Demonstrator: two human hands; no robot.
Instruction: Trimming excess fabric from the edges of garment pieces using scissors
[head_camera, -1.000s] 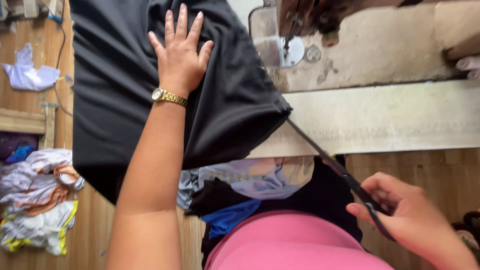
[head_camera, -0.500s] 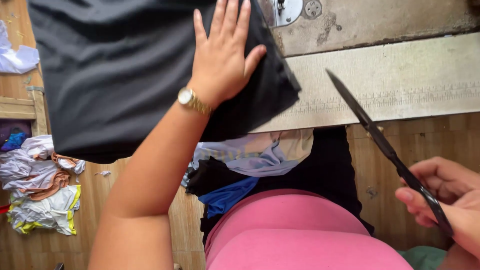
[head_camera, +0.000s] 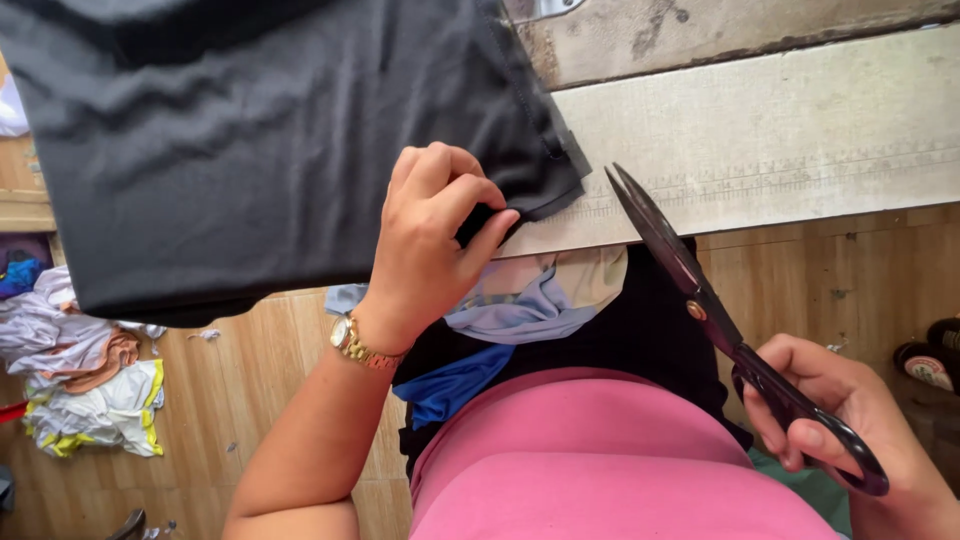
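So the scissors (head_camera: 700, 300) are gripped in the right hand (head_camera: 850, 430), blades shut, tips aimed at 11 o'clock; black fabric's (head_camera: 250, 150) edge is pinched by the left hand (head_camera: 430, 240).

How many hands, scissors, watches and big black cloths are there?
Hands: 2, the left hand pinching the black cloth's edge and the right hand gripping the scissors
Scissors: 1, blades shut
Gold wristwatch: 1
Big black cloth on the table: 1
Total: 5
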